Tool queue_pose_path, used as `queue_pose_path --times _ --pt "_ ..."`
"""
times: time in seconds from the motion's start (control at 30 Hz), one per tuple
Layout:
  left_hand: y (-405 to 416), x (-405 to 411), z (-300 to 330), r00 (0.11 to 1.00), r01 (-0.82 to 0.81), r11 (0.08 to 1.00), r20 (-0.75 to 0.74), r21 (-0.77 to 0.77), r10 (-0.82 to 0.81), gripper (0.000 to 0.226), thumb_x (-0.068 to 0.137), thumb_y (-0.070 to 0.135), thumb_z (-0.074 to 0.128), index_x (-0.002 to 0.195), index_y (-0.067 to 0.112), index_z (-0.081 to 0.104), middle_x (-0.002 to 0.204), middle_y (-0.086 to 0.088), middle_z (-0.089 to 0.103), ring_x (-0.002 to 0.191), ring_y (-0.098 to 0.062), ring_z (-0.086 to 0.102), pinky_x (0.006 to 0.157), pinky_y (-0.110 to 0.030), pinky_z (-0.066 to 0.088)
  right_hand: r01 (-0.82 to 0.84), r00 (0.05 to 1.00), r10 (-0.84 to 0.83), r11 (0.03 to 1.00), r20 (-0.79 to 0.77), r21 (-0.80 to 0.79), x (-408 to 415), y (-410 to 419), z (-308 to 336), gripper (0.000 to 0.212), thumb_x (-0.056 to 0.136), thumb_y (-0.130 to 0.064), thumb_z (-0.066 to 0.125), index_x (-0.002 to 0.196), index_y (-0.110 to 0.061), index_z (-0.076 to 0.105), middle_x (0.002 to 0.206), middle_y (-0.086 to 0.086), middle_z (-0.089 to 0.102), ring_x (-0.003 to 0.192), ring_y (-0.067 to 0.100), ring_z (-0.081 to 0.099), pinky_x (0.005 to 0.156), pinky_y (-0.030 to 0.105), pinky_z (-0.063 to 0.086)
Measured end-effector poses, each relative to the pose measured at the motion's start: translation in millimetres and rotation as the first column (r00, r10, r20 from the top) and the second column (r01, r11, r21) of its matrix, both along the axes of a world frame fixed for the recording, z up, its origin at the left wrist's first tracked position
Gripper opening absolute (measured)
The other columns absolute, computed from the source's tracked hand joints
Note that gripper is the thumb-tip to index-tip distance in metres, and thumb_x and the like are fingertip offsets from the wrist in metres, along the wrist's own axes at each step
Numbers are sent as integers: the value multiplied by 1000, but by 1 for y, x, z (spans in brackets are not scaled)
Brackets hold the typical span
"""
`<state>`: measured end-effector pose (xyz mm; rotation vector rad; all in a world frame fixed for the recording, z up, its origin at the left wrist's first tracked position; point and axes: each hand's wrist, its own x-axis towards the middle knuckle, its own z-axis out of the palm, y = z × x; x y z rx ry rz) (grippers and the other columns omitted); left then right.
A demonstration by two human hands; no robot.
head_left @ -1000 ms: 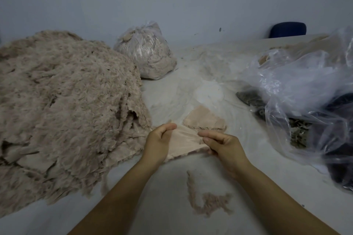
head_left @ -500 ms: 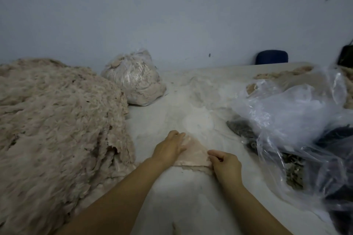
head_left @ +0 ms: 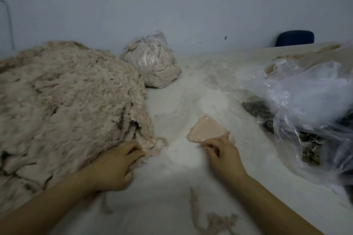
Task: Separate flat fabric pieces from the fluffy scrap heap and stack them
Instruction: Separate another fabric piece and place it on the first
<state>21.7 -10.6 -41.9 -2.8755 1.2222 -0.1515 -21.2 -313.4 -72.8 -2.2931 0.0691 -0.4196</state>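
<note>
Fabric lay at the middle of it all: a flat pinkish stack of fabric pieces (head_left: 207, 129), roughly triangular, rested on the pale table (head_left: 172, 187) a little right of centre. The person's right hand (head_left: 222, 153) sat at the stack's near edge, fingers curled and pinched against the frayed border, though I could not tell whether they truly gripped it. Well apart to the left, the left hand (head_left: 112, 166) was pressed into the lower rim of the fluffy scrap heap (head_left: 66, 105), its fingers bent and dug into the loose tufts there; the blur kept me from telling whether it held a piece. The heap itself was a broad beige mound filling the left side of the table. Behind it, near the wall, stood 1 tied plastic bag (head_left: 152, 63) stuffed with similar pale scraps. On the right, a large clear plastic bag (head_left: 305, 97) spread open over darker material. A thin strand of fluff (head_left: 212, 217) lay on the table between the 2 forearms, close to the near edge. A dark blue chair back (head_left: 295, 37) showed beyond the table's far right corner.
</note>
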Motion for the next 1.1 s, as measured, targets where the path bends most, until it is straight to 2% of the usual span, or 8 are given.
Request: queue_pose_path --times 0.13,0.27,0.37,0.57,0.73,0.83,0.93,1.1 --pt "6 -10 -13 977 -115 991 171 -64 124 16 61 15 78 75 13 71 76 -4 64 61 -20 64 50 -17 46 -168 980 155 981 -126 -101 -10 18 -4 18 92 -13 59 102 -17 73 101 2 66 89 12 57 78 2 33" --pt "-17 -16 -15 981 -137 935 84 -326 173 17 76 3 57 84 8 71 80 -9 65 73 -21 64 64 -27 46 -210 941 246 963 -230 170 -14 42 6 25 95 -27 56 96 -8 73 89 4 70 76 7 64 82 28 54" --pt "-40 -33 -5 989 -80 884 72 -460 127 33 80 17 39 81 9 71 74 -6 65 71 -18 58 51 -24 49 -25 834 412 691 -366 722 -12 75 19 48 83 -52 63 92 -6 71 82 11 73 74 19 72 68 36 60" --pt "-42 -44 -1 999 10 831 36 -557 11 28 83 33 51 89 15 73 84 1 68 75 -12 62 62 -25 54 251 823 404 373 -399 893 3 129 27 23 100 -12 45 105 2 63 85 19 65 60 25 65 53 31 58" --pt "-12 -2 -10 971 -163 957 -214 -241 111 70 80 51 66 140 24 41 144 6 41 133 -11 35 112 -24 23 57 912 279 642 -302 765 1 124 21 25 99 -16 51 78 -8 63 64 1 64 53 9 61 53 23 52" --pt "7 18 -16 930 -251 929 -332 -272 155 35 93 33 56 125 17 57 136 -5 51 126 -19 46 110 -25 29 -27 957 214 742 -199 670 -9 104 22 38 95 -16 57 60 -14 43 46 -11 43 44 4 42 49 18 40" --pt "15 29 -24 908 -310 942 -335 -130 252 64 90 45 58 143 16 39 153 -1 30 140 -15 26 109 -9 8 -27 988 108 823 -109 567 -14 73 27 44 95 -15 56 57 -16 34 44 -14 32 41 1 29 43 13 27" --pt "-2 23 -14 774 -357 912 -611 -202 168 106 56 73 72 143 25 35 142 16 34 131 -4 32 106 -18 24 -164 956 267 834 -125 527 -24 55 30 37 96 -17 55 63 -13 37 57 -2 33 51 7 32 50 20 30"
